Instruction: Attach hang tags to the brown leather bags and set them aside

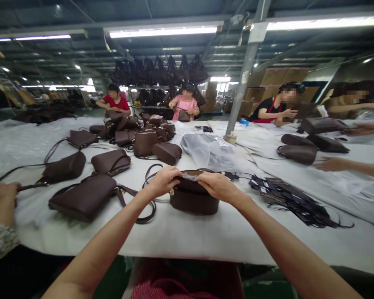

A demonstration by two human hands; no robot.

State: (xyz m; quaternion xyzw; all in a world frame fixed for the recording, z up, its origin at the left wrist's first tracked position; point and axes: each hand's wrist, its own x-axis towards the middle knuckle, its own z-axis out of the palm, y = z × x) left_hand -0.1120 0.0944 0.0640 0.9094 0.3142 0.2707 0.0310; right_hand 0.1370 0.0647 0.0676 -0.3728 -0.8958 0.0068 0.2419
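Beyond the brown handbag, a white label bears unreadable marks.

No legible text anywhere. Post as landmark. High on it, a pale sheet; any writing too faint to tell. Just left of its foot, a white label on a clear plastic bag: dark marks, blurred, characters unreadable. Nearer than the post and to its right, a heap of black tags; any print too small to read.
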